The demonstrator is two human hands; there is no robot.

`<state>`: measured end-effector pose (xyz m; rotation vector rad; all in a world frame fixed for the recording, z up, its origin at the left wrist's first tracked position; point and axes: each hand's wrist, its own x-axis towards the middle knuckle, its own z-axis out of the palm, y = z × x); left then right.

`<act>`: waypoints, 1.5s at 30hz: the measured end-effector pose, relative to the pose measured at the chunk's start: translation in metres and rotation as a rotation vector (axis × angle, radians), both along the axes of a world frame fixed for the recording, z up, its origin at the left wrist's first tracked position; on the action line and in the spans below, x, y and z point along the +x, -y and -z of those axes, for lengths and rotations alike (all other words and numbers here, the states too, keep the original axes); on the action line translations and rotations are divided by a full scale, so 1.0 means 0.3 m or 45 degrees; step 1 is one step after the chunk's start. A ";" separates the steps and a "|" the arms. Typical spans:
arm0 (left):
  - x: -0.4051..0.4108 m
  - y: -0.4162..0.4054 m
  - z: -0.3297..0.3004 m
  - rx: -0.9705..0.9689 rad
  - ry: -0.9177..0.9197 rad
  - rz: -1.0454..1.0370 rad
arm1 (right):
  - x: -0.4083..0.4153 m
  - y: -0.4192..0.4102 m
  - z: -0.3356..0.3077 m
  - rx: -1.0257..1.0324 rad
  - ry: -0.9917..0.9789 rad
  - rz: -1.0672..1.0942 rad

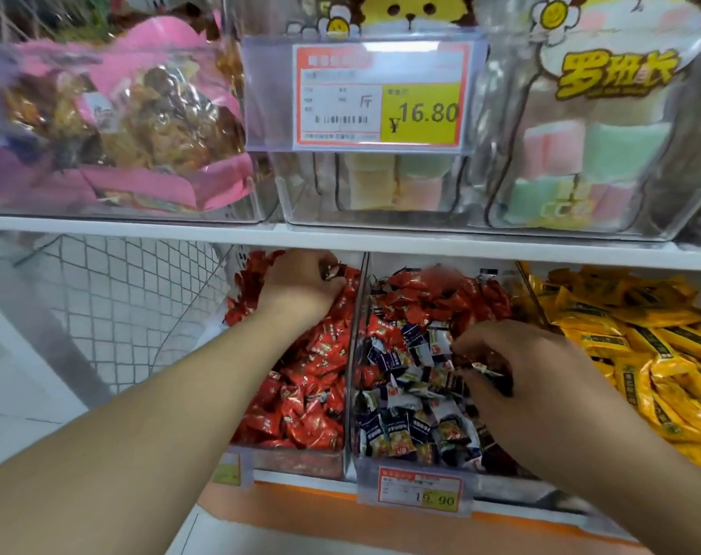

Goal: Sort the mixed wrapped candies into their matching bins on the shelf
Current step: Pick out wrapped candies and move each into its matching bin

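A person's left hand (300, 288) clutches wrapped candies deep in the red bin (296, 394), while the right hand (513, 378) pinches a wrapper in the middle bin (416, 378), where red and dark pieces lie mixed; sorting looks unfinished. Yellow packets (637, 346) crowd the shelf's right edge.

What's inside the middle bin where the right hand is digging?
The middle bin holds red candies at the back and dark blue-and-white candies in front. The right hand covers some candies, so whatever lies beneath it or deeper down is hidden.
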<state>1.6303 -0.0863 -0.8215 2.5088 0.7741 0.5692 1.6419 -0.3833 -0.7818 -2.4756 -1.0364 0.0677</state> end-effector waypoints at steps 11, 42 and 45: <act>-0.045 0.002 0.009 -0.066 0.090 -0.128 | -0.011 0.004 0.012 0.037 -0.004 -0.027; -0.555 0.167 -0.143 0.054 0.016 0.066 | -0.075 -0.019 -0.050 0.071 -0.095 -0.099; -0.593 0.046 -0.119 0.081 -0.027 -0.060 | -0.101 -0.044 -0.043 0.042 -0.066 -0.163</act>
